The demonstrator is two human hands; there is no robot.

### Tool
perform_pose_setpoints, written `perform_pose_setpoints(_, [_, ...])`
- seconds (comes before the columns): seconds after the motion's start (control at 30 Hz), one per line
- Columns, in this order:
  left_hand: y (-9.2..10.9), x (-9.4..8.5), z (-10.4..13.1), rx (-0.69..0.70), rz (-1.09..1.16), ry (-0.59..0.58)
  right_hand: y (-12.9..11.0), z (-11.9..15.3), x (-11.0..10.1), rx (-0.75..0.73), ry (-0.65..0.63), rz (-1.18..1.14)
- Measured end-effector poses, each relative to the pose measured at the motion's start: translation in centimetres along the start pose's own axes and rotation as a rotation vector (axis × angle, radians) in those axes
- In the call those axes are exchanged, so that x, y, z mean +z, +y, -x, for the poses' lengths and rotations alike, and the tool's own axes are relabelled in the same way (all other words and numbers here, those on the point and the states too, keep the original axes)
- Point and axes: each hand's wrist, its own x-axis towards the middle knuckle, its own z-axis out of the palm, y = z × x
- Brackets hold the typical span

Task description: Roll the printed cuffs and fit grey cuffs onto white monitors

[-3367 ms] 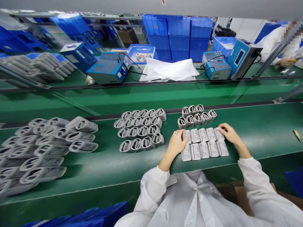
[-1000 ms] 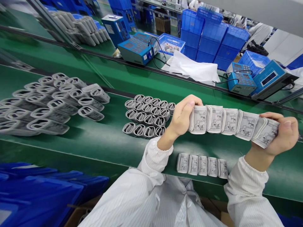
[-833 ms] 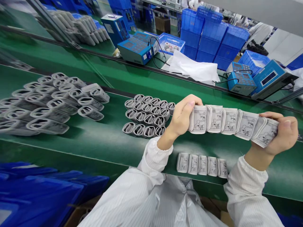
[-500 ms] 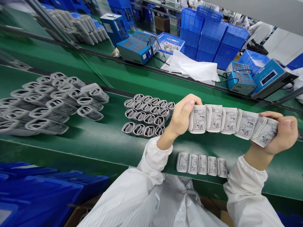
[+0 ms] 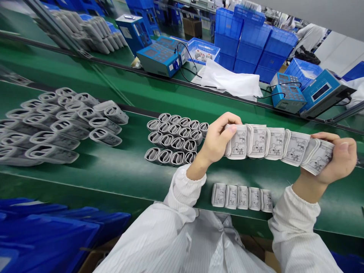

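A row of several rolled grey fabric cuffs (image 5: 274, 143), printed with small diagrams, is held up above the green work surface. My left hand (image 5: 220, 139) is closed on the left end of the row, its thumb over the front of the end cuff. At the other end my right hand (image 5: 339, 157) grips the last cuff, which tilts downward. Below them, near the front edge, lies a second row of printed cuffs (image 5: 242, 197). To the left of my left hand, more rolled cuffs (image 5: 172, 138) stand in rows with their open ends showing.
A larger pile of rolled cuffs (image 5: 54, 127) covers the left of the green bench (image 5: 119, 176). Behind a dark rail are blue electronic devices (image 5: 162, 56), a white sheet (image 5: 229, 80) and a blue basket (image 5: 203, 49). Blue crates (image 5: 48, 239) sit at the lower left.
My left thumb has shifted down and to the right over the front of the end cuff. The held row stays almost where it was; the view has moved slightly.
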Motion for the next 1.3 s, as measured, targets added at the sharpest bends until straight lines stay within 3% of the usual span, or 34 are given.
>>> perform_pose_setpoints(0.3, [-0.16,-0.25,-0.1,-0.007,-0.023,-0.056,0.1,-0.19,-0.16,0.006,0.018,-0.009])
perform_pose_setpoints(1.3, [0.25,0.07,-0.04,-0.046,0.058,-0.013,0.1,-0.1,0.09,-0.025,0.012,-0.018])
